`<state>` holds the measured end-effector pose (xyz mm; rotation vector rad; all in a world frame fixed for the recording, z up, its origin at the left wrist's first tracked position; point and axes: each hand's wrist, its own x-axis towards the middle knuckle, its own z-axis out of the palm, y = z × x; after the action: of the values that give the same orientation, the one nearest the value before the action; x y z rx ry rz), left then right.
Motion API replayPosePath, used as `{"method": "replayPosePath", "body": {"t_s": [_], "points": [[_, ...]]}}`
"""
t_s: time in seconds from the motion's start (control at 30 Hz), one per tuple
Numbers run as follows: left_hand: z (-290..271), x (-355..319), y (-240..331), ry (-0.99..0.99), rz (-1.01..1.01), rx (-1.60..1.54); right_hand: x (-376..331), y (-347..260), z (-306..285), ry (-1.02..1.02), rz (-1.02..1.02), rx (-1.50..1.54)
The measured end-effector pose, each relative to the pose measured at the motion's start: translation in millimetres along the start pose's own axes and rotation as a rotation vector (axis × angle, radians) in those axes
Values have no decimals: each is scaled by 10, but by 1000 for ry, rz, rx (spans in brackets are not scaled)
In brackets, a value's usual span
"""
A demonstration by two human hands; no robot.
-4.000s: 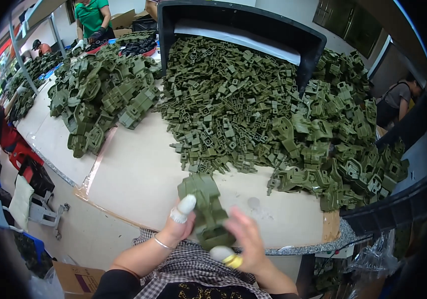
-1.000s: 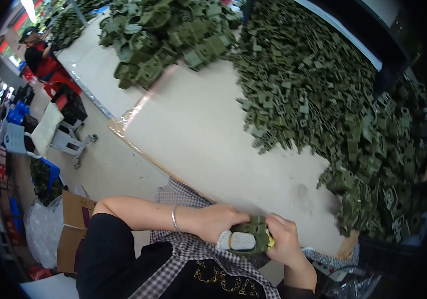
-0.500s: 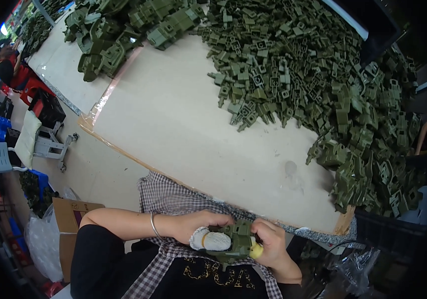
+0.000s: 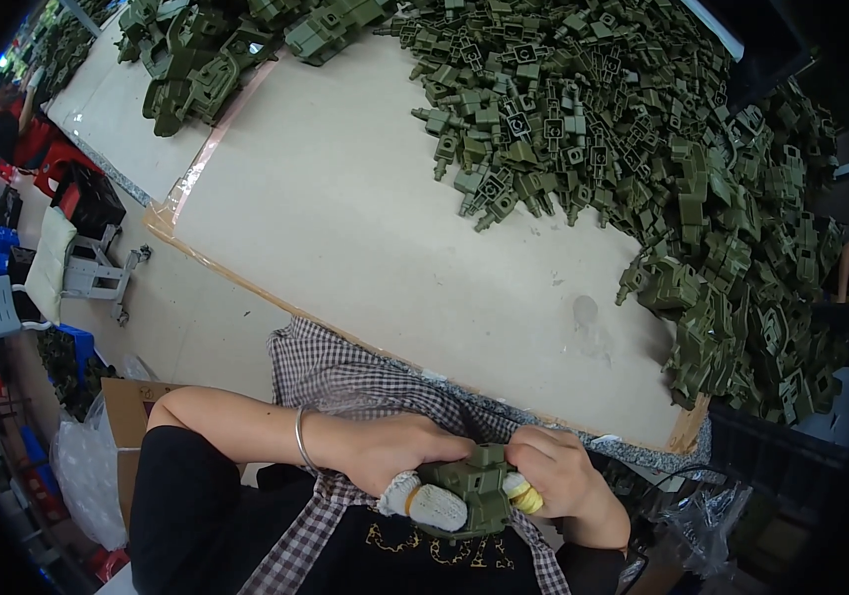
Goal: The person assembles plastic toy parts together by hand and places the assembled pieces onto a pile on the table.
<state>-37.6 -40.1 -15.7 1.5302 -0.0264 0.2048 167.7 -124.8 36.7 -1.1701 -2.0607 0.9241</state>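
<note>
Close to my chest I hold a dark green plastic toy vehicle part [image 4: 482, 488] between both hands. My left hand [image 4: 395, 451] is closed on its left side, with a white knit cover [image 4: 439, 507] over the thumb pressed against it. My right hand [image 4: 561, 478] grips the opposite side with bent fingers, and yellow wrapping [image 4: 523, 494] shows on its thumb. Fingers hide parts of both sides of the piece. The hands sit just off the near edge of the table [image 4: 375, 228], above my apron.
A large heap of small green parts [image 4: 543, 119] covers the far right of the table, with bigger green pieces [image 4: 702, 278] along its right side. Larger green bodies [image 4: 196, 84] lie at the far left. A cardboard box [image 4: 127, 416] stands on my left; a person [image 4: 23, 134] is farther off.
The green part has tilted and turned a little in my hands. My right hand has shifted slightly right. The table sits somewhat higher in the picture.
</note>
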Motion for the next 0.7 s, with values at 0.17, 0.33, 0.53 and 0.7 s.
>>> {"method": "replayPosePath", "body": {"t_s": [0.17,0.33,0.53,0.7], "points": [[-103,4,-12,-13,-189,-107,-41,29,145,5,76,16],[-56,27,-122,-47,-73,-250,51,196,83,-12,36,39],[-111,31,-171,-104,-90,-228,107,245,61,-28,75,107],[-338,84,-63,121,-167,-261,58,301,87,223,234,192]]}}
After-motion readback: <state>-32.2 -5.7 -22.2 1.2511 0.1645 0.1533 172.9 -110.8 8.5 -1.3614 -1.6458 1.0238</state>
